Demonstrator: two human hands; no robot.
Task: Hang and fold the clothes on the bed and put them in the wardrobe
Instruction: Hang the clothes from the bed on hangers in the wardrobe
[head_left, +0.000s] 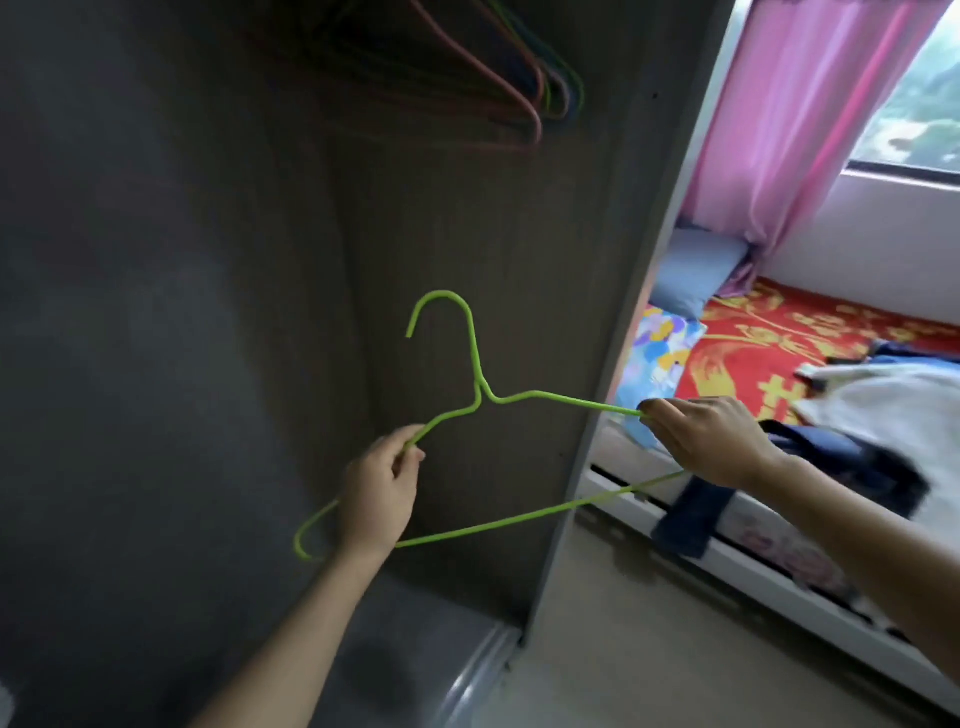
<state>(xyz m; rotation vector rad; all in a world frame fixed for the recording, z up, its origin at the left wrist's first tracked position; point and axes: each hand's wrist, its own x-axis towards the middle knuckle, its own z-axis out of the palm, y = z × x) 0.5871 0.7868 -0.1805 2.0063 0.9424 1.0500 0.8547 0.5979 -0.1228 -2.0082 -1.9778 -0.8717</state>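
Hanger (480, 392): axis 8-to-2 o'clock, left hand (379, 499) and right hand (711, 441) each gripping a shoulder; clothes (883, 405) at 3 o'clock, nearer right.

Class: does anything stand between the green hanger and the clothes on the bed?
Nothing visible. Left hand and right hand grip the green hanger before the wardrobe's side panel; the clothes lie just beyond.

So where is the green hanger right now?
Head view, centre: the green hanger is held in front of the open wardrobe, left hand gripping its left shoulder, right hand its right end, the bed just to the right.
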